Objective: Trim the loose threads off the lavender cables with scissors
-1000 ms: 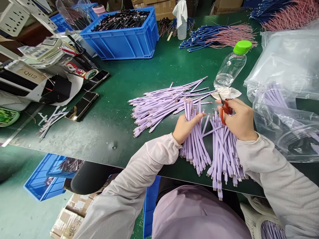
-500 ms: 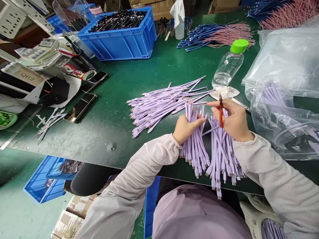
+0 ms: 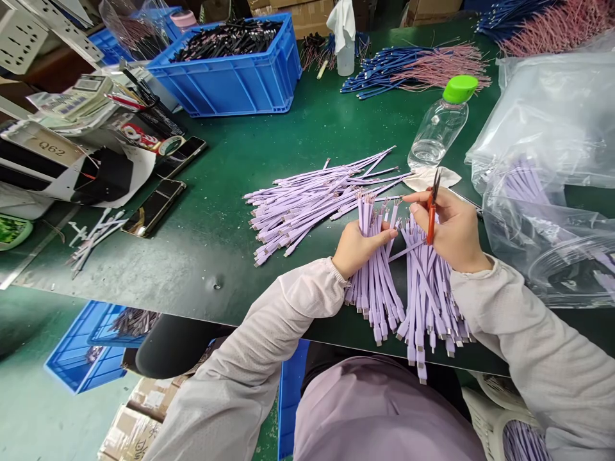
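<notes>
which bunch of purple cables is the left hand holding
The middle bunch, between the flat pile and the loose bunch near the right hand; only this one is gripped by the left hand.

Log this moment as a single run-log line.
left hand: holds lilac cable bundle | right hand: grips orange-handled cutters | nearby: loose lilac cables, green-capped bottle

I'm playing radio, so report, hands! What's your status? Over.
Left hand gripping lilac cables. Right hand holding orange-handled tool. Bottle and white cloth beyond right hand.
</notes>
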`<control>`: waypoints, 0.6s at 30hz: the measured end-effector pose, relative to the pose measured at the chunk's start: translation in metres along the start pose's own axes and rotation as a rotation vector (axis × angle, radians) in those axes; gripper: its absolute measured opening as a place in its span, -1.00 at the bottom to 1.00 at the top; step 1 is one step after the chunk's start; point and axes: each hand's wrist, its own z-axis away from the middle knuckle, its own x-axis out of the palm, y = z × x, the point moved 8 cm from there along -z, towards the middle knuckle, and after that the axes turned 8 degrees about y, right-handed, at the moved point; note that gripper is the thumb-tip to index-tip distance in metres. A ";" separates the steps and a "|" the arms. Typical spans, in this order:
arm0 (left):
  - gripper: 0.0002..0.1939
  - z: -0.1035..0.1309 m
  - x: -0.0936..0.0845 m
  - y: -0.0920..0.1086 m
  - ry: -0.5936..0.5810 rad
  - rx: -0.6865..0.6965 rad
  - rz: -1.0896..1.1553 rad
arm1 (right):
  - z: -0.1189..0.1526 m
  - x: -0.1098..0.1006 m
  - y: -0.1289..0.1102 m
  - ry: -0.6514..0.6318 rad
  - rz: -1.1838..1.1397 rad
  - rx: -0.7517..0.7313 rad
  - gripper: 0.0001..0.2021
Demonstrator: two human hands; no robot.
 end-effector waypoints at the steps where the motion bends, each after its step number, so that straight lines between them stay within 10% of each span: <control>1: -0.77 0.000 0.000 0.000 -0.003 -0.001 0.000 | 0.000 0.000 0.000 -0.003 0.004 0.006 -0.82; 18: -0.70 0.004 0.002 0.012 -0.025 0.099 -0.085 | 0.001 0.007 -0.011 -0.041 0.094 -0.120 -0.75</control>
